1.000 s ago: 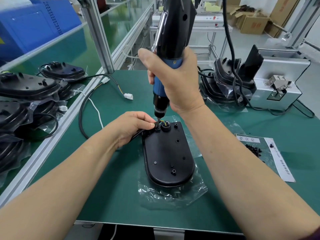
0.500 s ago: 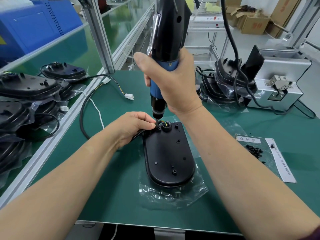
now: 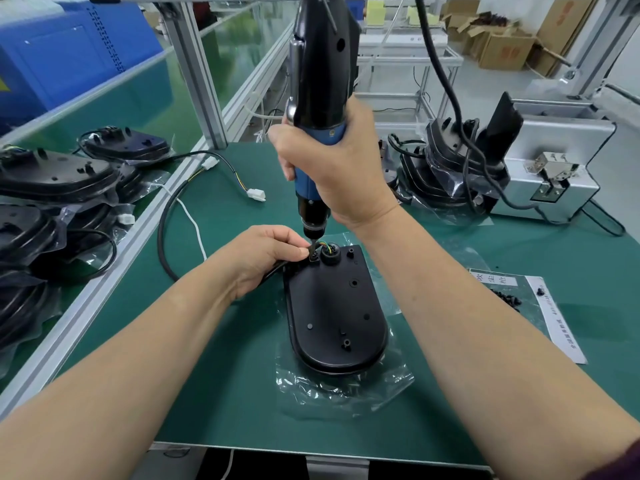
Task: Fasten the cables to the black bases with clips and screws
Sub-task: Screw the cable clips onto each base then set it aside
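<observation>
Black base (image 3: pixel 336 317) lies on a clear bag (image 3: pixel 346 388) on the mat (image 3: pixel 225 393) and could skid under pressure. Right hand (image 3: pixel 332 168) grips the electric screwdriver (image 3: pixel 320 98), bit on the clip (image 3: pixel 313 257) at the base's far end; left hand (image 3: pixel 266 258) pinches the cable (image 3: pixel 160 233) there, where a slipping bit might nick it.
</observation>
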The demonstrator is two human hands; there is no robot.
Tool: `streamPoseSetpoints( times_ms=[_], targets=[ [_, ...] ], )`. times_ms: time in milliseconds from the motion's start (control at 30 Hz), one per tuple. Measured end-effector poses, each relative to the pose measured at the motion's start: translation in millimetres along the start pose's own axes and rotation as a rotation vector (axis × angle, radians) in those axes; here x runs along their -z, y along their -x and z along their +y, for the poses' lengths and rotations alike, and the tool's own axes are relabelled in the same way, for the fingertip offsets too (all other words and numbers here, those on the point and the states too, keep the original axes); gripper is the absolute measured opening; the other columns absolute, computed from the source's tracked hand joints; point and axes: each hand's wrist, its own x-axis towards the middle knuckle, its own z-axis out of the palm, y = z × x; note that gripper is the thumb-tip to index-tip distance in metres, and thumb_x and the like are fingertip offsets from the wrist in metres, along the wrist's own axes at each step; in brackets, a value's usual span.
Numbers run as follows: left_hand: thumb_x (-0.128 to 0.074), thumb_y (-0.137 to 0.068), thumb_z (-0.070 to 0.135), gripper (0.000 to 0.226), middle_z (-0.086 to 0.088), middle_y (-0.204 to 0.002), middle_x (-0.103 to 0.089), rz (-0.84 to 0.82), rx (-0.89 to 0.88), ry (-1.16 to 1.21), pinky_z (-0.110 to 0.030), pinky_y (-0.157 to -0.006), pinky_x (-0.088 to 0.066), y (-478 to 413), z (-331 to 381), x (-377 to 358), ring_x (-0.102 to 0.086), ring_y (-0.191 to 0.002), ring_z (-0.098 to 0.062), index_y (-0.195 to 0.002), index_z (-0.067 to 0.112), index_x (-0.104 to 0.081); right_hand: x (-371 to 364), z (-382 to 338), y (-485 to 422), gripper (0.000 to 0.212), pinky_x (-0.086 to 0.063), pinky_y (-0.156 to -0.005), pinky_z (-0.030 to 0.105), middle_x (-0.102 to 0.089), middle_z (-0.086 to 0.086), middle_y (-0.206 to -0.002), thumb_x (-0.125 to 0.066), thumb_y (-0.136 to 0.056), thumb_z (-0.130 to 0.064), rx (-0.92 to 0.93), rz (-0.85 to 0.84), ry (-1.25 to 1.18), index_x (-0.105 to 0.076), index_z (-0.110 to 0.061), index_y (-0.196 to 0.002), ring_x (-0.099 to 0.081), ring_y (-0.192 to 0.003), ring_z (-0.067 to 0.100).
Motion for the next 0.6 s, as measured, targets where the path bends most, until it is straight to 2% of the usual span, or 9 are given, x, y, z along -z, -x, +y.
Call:
streamPoseSetpoints(
  times_ms=[100,267,333,467,533,600],
  targets=[
    [-0.061,-0.081,-0.014,0.023,-0.004,-0.061,-0.067,-0.003,-0.012,0.0,-0.014,-0.053,-0.049,0.1,-0.6,-0.8,-0.062,-0.052,-0.009,-0.071,0.007,-0.065,6.2,1.9,-0.1,0.022,-0.038,-0.052,0.032,-0.045,0.004,-0.05,-0.058,-0.074,0.009,0.004,0.044,-0.061,-0.048,-0.008,-0.066,-0.041,-0.045,0.021],
    [-0.06,-0.082,-0.014,0.024,-0.004,-0.062,-0.067,-0.007,-0.029,0.005,-0.015,-0.054,-0.05,-0.7,-3.6,-0.4,-0.062,-0.054,-0.01,-0.07,0.007,-0.064,2.2,4.8,-1.7,0.014,-0.04,-0.051,0.036,-0.047,0.009,-0.052,-0.062,-0.074,0.004,0.004,0.012,-0.027,-0.05,-0.004,-0.07,-0.043,-0.047,0.024],
    [-0.06,-0.082,-0.013,0.023,-0.005,-0.064,-0.067,-0.007,-0.032,0.004,-0.016,-0.055,-0.05,1.6,-3.8,-1.6,-0.061,-0.056,-0.012,-0.072,0.007,-0.064,3.4,5.0,-0.6,0.018,-0.042,-0.052,0.035,-0.049,0.009,-0.053,-0.066,-0.076,0.001,-0.003,0.004,-0.012,-0.05,-0.005,-0.071,-0.045,-0.048,0.024],
    [-0.059,-0.083,-0.014,0.023,-0.011,-0.085,-0.066,0.006,-0.07,-0.04,-0.022,-0.074,-0.049,3.9,-3.8,-3.7,-0.059,-0.074,-0.019,-0.083,0.008,-0.066,8.9,-4.3,1.9,0.025,-0.044,-0.054,0.032,-0.054,0.005,-0.061,-0.077,-0.081,-0.008,0.01,0.059,-0.03,-0.053,-0.003,-0.081,-0.048,-0.051,0.021],
    [-0.058,-0.084,-0.011,0.022,-0.011,-0.084,-0.068,-0.005,-0.064,-0.044,-0.022,-0.073,-0.052,4.0,-3.4,-4.0,-0.061,-0.074,-0.019,-0.085,0.008,-0.069,18.0,-15.1,-1.9,0.025,-0.045,-0.052,0.031,-0.054,0.002,-0.061,-0.077,-0.082,-0.011,0.04,0.121,-0.052,-0.053,-0.004,-0.079,-0.049,-0.051,0.02],
    [-0.062,-0.086,-0.004,0.012,-0.013,-0.087,-0.069,-0.026,-0.059,-0.038,-0.023,-0.077,-0.051,5.9,-5.0,-4.9,-0.062,-0.077,-0.021,-0.087,0.006,-0.069,35.5,-27.1,-4.8,0.024,-0.048,-0.051,0.028,-0.057,-0.001,-0.062,-0.078,-0.083,-0.017,-0.007,0.172,-0.009,-0.055,-0.012,-0.078,-0.052,-0.051,0.015]
  ],
)
